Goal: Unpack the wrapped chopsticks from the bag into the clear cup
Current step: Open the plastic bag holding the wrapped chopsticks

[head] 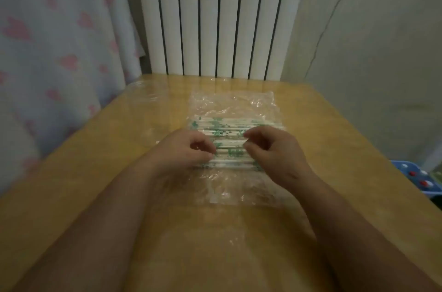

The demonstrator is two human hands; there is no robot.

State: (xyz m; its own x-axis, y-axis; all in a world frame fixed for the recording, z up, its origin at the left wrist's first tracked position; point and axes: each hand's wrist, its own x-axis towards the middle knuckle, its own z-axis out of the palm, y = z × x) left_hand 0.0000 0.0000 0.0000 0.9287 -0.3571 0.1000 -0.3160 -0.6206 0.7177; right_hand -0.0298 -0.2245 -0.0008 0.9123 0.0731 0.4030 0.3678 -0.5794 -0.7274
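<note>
My left hand (189, 148) and right hand (272, 150) rest side by side on the clear plastic bag (233, 110), fingers curled, thumbs near forefingers; I cannot tell whether either pinches the film. Between and under them lie the wrapped chopsticks (229, 128), white sleeves with green print, stacked crosswise inside the bag. The bag lies flat on the wooden worktop (334, 148), mid-surface. Beyond its far edge stands a white radiator (215, 16); a heart-patterned curtain (59, 40) hangs at left, a blue object (416, 179) at right.
</note>
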